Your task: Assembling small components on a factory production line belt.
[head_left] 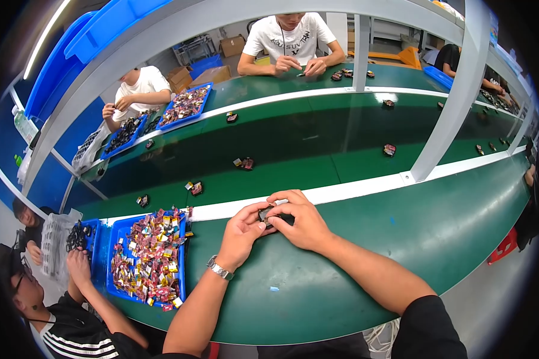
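Small dark part [265, 214], pinched between the fingertips of both hands, over the green table [341, 275] near its far edge. Set inside the cupped grip: grasped from the left by the left hand [239, 236], with thumb on the near side; grasped from the right by the right hand [304, 222], with thumb and bent index finger close together against it. Largely covered by fingers, showing only in the gap between the two hands.

Blackish, compact, rather glossy, with a paler patch near the middle. Whitish bit at its upper right, beside the right hand's fingers; possibly of one piece with it, hard to say with so much hidden.

Along the table's far edge, a white rail [347, 190]. Beyond, on a green surface, small dark packs [244, 163], scattered well apart, some with red and white on them. At the table's left end, a blue tray [182, 269], heaped with red, yellow and white packets [150, 257]. On the left wrist, a silver watch [220, 268]. Farther left, a co-worker's hand [78, 263] beside black pieces [76, 236]. Across, a person in a white shirt [290, 45], hands close together.
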`<state>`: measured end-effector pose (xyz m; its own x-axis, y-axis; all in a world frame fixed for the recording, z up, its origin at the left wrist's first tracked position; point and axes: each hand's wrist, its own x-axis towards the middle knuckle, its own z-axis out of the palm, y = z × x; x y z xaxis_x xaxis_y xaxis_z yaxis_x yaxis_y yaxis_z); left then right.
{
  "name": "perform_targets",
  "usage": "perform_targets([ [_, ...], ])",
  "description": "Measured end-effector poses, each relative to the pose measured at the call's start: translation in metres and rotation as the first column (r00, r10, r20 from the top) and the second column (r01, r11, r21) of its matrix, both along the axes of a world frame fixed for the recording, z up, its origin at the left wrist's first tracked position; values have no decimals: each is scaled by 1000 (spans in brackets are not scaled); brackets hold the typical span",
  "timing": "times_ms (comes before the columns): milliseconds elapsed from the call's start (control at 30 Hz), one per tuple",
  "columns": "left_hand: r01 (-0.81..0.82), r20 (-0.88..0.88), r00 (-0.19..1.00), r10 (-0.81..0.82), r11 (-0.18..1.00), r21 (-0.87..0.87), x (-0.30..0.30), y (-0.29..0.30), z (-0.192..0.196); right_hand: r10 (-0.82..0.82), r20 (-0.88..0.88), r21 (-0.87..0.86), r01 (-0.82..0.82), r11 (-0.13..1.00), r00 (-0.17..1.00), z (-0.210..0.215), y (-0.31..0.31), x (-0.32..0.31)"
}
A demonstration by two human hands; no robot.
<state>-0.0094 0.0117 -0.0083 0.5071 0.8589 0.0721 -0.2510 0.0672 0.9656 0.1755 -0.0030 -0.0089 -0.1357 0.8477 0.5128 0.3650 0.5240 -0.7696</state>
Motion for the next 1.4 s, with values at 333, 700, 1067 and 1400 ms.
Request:
perform_targets([
  [333,-33,-20,999,31,998,-54,-1,0,-2,134,-39,-11,-135,991,990,-3,-2,0],
  [700,-9,-16,1000,8,998,-62,-5,3,-5,35,3,50,-35,998,999,-5,-3,-4],
  [1067,-13,1,1000,13,997,-76,-4,2,-6,30,-20,15,-29,999,999,-4,-6,-5],
  [1400,-28,-8,1000,28,996,-84,-3,2,-5,-8,-7,18,8,1000,1000,-3,-9,-7],
])
